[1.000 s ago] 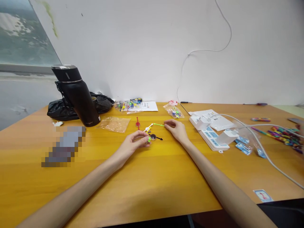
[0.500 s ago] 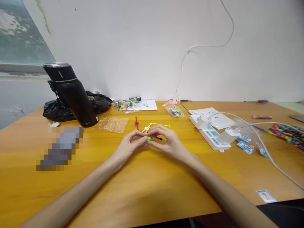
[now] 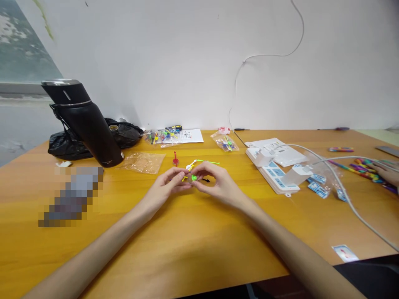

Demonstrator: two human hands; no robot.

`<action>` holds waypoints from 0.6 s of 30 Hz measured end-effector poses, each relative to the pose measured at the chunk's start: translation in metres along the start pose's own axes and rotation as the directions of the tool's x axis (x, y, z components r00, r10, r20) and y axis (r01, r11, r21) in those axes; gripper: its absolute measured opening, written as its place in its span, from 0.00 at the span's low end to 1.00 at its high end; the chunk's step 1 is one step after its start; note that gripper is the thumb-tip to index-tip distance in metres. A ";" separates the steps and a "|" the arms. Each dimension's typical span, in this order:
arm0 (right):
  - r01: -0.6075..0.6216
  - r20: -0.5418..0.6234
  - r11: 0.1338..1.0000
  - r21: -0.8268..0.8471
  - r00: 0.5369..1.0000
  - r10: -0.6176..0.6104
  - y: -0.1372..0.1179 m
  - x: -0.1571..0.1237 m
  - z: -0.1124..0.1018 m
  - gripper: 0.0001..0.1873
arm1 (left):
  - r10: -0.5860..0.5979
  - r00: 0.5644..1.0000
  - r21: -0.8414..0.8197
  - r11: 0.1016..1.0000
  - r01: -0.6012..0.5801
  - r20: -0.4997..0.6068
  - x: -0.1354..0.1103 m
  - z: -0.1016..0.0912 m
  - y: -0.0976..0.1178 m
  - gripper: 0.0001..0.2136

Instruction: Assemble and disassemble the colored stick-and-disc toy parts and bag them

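Both hands meet over the middle of the orange table (image 3: 199,249). My left hand (image 3: 168,185) and my right hand (image 3: 215,185) are closed in pinches on a small green plastic piece (image 3: 194,177) held between their fingertips. Thin loose sticks lie just behind the hands: a red one (image 3: 175,158), a white and yellow one (image 3: 190,166), a green one (image 3: 208,161) and a black one (image 3: 206,180). An empty clear bag (image 3: 145,162) lies to the left of them.
A black bottle (image 3: 84,122) leans in front of a black bag (image 3: 124,133) at the back left. Bags of coloured parts (image 3: 226,143) and a paper sheet (image 3: 190,136) lie by the wall. A white power strip (image 3: 271,170) with cables sits right. Another person's hand (image 3: 388,172) rests among coloured sticks.
My right hand has come in from the green stick to meet my left hand on the green piece. The view has shifted slightly, and another person's hand has appeared at the right edge.
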State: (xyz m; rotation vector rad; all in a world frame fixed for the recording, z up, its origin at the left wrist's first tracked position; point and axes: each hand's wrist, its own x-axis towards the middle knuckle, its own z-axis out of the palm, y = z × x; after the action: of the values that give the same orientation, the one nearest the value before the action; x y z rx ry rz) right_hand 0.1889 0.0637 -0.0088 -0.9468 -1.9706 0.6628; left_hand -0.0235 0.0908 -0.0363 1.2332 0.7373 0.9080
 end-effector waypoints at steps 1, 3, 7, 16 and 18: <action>-0.008 -0.026 0.999 -0.046 1.000 0.007 0.003 0.001 -0.004 0.10 | 0.016 1.000 0.033 0.999 -0.015 -0.016 0.000 -0.002 0.001 0.17; -0.058 -0.119 0.977 -0.207 0.992 0.034 0.012 0.001 -0.017 0.09 | 0.099 0.994 0.211 0.973 -0.089 -0.037 0.000 -0.006 0.003 0.15; -0.305 -0.306 0.747 -0.591 0.941 0.142 0.042 -0.006 -0.048 0.08 | 0.354 0.933 0.700 0.650 -0.296 0.065 -0.003 -0.013 0.004 0.09; -0.515 -0.343 0.425 -0.744 0.841 0.418 0.059 -0.018 -0.074 0.10 | 0.387 0.893 0.847 0.372 -0.379 0.230 0.000 -0.022 -0.006 0.12; -0.492 -0.360 0.421 -0.762 0.862 0.356 0.054 -0.015 -0.071 0.10 | 0.392 0.891 0.845 0.374 -0.381 0.229 0.000 -0.023 -0.006 0.11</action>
State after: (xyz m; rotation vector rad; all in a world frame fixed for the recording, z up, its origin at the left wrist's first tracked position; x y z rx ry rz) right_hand 0.2749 0.0900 -0.0179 -2.0891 -1.8844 -0.2096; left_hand -0.0425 0.1010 -0.0463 2.4410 0.9930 0.9169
